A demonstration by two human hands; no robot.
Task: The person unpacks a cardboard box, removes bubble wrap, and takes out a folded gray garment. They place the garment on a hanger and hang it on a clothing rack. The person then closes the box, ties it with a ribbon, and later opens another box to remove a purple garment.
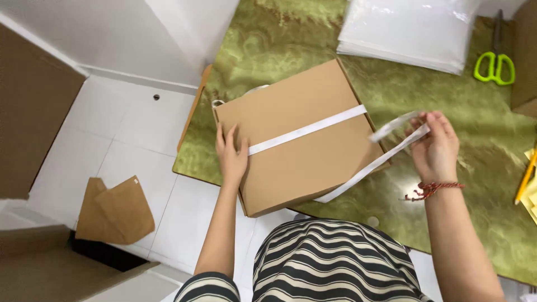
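At frame centre a cardboard box lies on the green tabletop; the left hand presses it, fingers flat, while the right hand pinches the white strap

You look down on a table covered in a glossy green marbled cloth, its wooden edge showing at the near left corner. To your left the floor is laid in large white tiles with thin grey joints, and a white wall meets it along a pale skirting. A brown cupboard side stands at the far left. The light is soft and even, with faint reflections on the cloth.
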